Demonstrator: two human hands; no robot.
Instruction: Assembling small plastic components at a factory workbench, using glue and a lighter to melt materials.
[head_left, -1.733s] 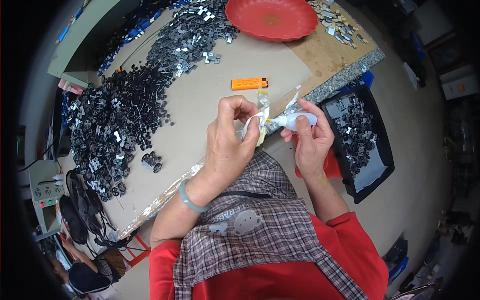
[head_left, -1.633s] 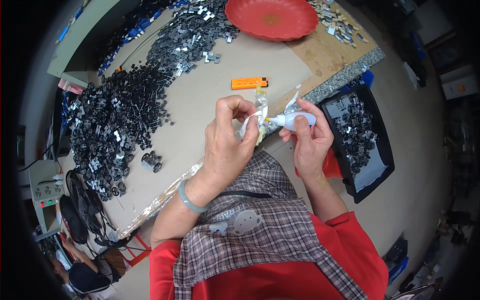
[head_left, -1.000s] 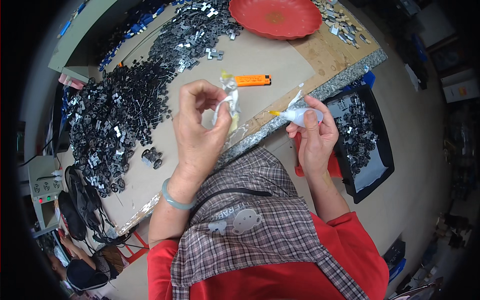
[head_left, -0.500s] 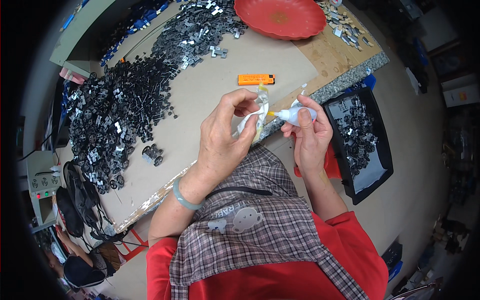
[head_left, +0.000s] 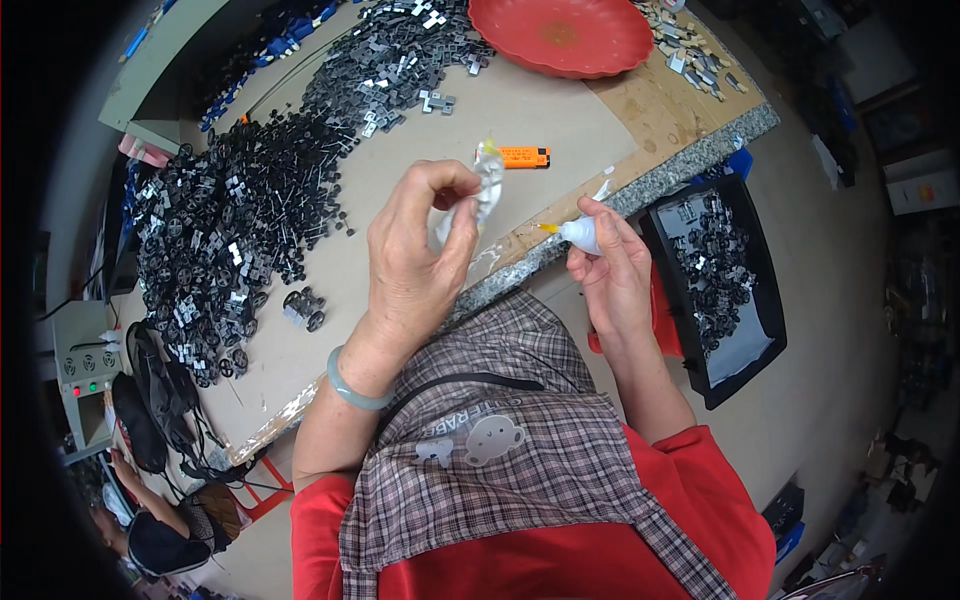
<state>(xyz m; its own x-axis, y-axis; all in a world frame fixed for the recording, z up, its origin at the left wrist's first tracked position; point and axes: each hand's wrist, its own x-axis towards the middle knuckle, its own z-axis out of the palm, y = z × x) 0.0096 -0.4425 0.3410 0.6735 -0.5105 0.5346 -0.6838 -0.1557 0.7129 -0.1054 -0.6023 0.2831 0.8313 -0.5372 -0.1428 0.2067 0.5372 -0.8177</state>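
A crumpled white tissue [head_left: 488, 185] with yellow stains is pinched between the thumb and fingers of my left hand [head_left: 415, 235]. Its upper tip overlaps the left end of an orange lighter-like block [head_left: 525, 157] lying on the table. My right hand [head_left: 620, 265] grips a small white squeeze bottle [head_left: 581, 234] near the table's front edge. The bottle lies sideways, and its yellow nozzle points left toward the tissue, with a gap between them. Part of the bottle is hidden by my fingers.
Piles of small black wheels and axles [head_left: 200, 270] and grey parts [head_left: 380, 70] cover the table's left and back. One wheeled piece [head_left: 305, 308] lies apart. A red plate [head_left: 570, 40] is at the back; a black tray [head_left: 765, 300] of parts stands right, beyond the stone edge [head_left: 650, 185].
My left hand has moved left with the tissue, away from the bottle's nozzle. The right hand has shifted only slightly, and still holds the bottle.
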